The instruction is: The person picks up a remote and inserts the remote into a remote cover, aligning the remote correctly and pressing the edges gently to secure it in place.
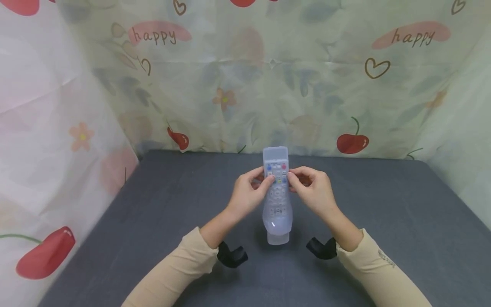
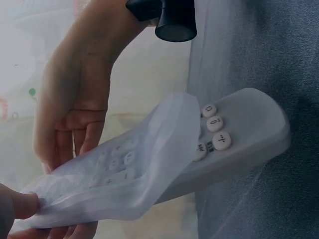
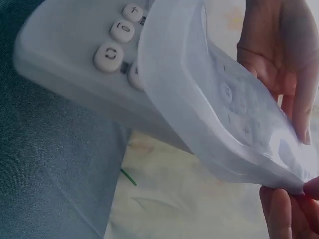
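Observation:
A pale remote control [image 1: 278, 239] with white buttons is held above the table, its far end tilted away. A translucent soft sleeve [image 1: 278, 224] covers most of it. From the sleeve's flared opening, the remote's near end sticks out bare, with a row of round buttons visible in both wrist views. My left hand [image 1: 248, 192] pinches the far part through the sleeve, thumb on the button face. On the opposite edge, my right hand [image 1: 315, 190] pinches it between thumb and curled fingers. The sleeve's flap [image 1: 275, 152] extends beyond the remote's far end.
Below lies a dark grey table [image 1: 184, 192]. A patterned fabric curtain [image 1: 238, 76] stands behind it, and more fabric hangs at both sides. Black wrist-worn pieces [image 1: 232, 256] project inward from both cuffs.

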`<state>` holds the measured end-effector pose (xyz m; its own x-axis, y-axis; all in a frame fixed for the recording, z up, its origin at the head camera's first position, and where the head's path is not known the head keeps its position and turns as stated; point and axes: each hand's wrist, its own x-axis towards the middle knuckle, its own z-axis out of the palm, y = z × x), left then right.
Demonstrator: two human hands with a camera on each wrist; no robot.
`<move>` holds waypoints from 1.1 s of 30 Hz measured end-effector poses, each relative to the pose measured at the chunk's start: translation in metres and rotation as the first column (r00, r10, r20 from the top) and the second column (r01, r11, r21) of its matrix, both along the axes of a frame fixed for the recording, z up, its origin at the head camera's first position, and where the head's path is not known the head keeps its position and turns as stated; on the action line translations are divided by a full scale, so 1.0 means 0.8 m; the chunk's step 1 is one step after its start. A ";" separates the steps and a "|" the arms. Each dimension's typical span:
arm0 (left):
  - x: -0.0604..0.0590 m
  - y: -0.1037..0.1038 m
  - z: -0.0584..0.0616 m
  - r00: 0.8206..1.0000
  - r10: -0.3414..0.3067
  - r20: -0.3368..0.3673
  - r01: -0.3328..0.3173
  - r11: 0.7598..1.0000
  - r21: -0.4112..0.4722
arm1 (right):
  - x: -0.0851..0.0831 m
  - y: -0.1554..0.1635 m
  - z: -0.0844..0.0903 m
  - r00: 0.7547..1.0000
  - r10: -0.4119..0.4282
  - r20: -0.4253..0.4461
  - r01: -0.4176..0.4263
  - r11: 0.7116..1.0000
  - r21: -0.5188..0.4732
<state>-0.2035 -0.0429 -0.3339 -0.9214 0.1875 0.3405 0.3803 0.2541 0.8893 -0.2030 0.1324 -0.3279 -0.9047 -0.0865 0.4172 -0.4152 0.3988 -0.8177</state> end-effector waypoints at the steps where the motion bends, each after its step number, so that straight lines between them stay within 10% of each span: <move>1: 0.000 0.001 -0.001 1.000 -0.006 -0.001 0.006 1.000 0.003 | 0.000 0.000 -0.001 1.000 -0.014 -0.015 0.014 1.000 0.003; 14: 0.002 0.007 -0.006 0.999 -0.038 0.017 0.037 0.998 0.049 | 0.004 -0.007 -0.006 0.981 -0.110 -0.161 0.134 0.979 0.151; 22: -0.001 0.011 -0.015 0.995 0.053 0.080 -0.063 0.989 0.131 | 0.007 -0.016 -0.011 0.955 -0.075 -0.285 0.194 0.889 0.414; 33: 0.002 0.016 -0.013 0.968 0.139 0.207 -0.186 0.956 0.227 | 0.005 -0.013 -0.013 0.965 0.019 -0.262 0.113 0.871 0.478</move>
<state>-0.2022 -0.0305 -0.3443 -0.9837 -0.0369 0.1760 0.1733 0.0664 0.9826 -0.1993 0.1218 -0.3386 -0.7836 -0.2970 0.5457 -0.5496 0.7410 -0.3858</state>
